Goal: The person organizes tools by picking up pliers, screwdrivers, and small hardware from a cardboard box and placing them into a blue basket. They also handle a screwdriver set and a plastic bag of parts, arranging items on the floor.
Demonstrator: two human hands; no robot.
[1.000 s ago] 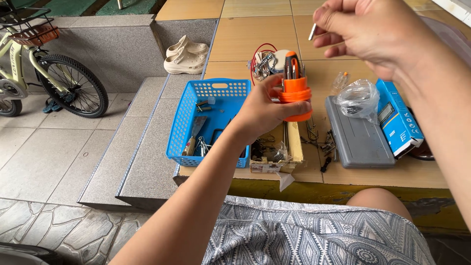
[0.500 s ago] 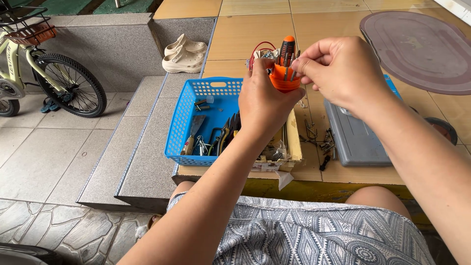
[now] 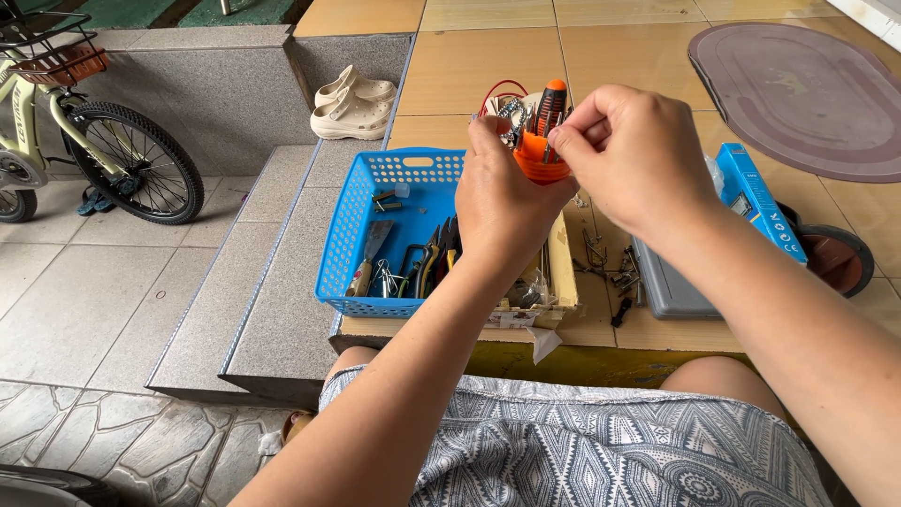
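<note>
Left hand (image 3: pixel 502 202) clenched round orange bit holder (image 3: pixel 539 155), held up above the blue basket (image 3: pixel 361 221); right hand (image 3: pixel 633 155), half a second ago just beside the holder, now pinches at its top, fingertips closed among the bits; grey case (image 3: pixel 666 286) lies right of the basket.

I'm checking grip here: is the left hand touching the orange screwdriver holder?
Touching. The head view shows the left hand wrapped around the orange screwdriver holder, fingers covering its lower part with no gap.
</note>
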